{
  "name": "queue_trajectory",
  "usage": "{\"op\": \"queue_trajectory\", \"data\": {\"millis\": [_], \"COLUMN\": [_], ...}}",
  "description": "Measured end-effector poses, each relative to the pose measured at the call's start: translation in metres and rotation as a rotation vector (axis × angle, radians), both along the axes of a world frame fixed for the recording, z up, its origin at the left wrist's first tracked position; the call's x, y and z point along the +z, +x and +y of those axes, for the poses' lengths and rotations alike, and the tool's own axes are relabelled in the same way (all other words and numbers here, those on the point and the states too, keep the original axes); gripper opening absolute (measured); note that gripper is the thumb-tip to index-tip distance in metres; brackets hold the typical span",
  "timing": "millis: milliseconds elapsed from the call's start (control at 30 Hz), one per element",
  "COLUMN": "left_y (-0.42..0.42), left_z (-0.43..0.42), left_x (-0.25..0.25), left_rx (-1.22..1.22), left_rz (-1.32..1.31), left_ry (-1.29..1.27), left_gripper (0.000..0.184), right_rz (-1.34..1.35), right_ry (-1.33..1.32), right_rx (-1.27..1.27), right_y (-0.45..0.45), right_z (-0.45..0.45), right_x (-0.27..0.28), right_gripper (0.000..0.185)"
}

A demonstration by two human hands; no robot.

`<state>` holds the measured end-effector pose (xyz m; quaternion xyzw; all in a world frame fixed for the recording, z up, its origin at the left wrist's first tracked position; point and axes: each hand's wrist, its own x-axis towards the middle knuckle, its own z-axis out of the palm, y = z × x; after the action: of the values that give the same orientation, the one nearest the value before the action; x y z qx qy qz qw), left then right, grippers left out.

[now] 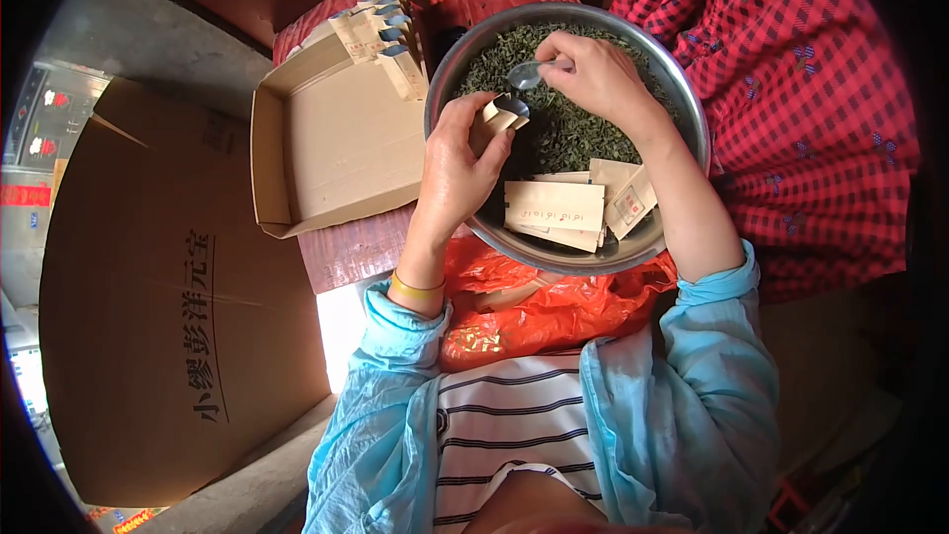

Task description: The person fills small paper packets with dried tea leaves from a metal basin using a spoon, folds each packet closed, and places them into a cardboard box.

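My left hand (pixel 463 153) is closed around a small tan paper packet (pixel 501 119), its silvery mouth spread open and facing up. Between the fingers of my right hand (pixel 598 79) is a clear spoon (pixel 526 76), held just above and to the right of the packet. I cannot make out whether the spoon's bowl carries anything. Below both hands, dried green tea leaves (pixel 573 129) fill a wide metal basin (pixel 444 89). Several flat tan packets (pixel 556 206) with red print lie on the leaves at the basin's near side.
A shallow cardboard tray (pixel 346 153) stands left of the basin, with several upright open packets (pixel 384 35) along its far right corner. A large cardboard box (pixel 148 307) is at the left. Red plastic bag (pixel 534 321) lies by my lap; checked red cloth (pixel 791 109) hangs right.
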<state>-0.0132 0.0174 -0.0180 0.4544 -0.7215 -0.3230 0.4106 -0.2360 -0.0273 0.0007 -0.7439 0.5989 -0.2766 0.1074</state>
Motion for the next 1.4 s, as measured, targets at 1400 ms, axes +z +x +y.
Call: {"op": "queue_trajectory", "data": {"millis": [1400], "left_y": [-0.001], "left_z": [-0.006], "left_x": [-0.003], "left_rx": [0.044], "left_rz": [0.089], "left_ry": [0.006], "left_gripper": [0.048], "right_rz": [-0.105], "right_ry": [-0.704], "right_rx": [0.318], "right_y": [0.017], "right_z": [0.013], "right_x": [0.030], "right_gripper": [0.015]}}
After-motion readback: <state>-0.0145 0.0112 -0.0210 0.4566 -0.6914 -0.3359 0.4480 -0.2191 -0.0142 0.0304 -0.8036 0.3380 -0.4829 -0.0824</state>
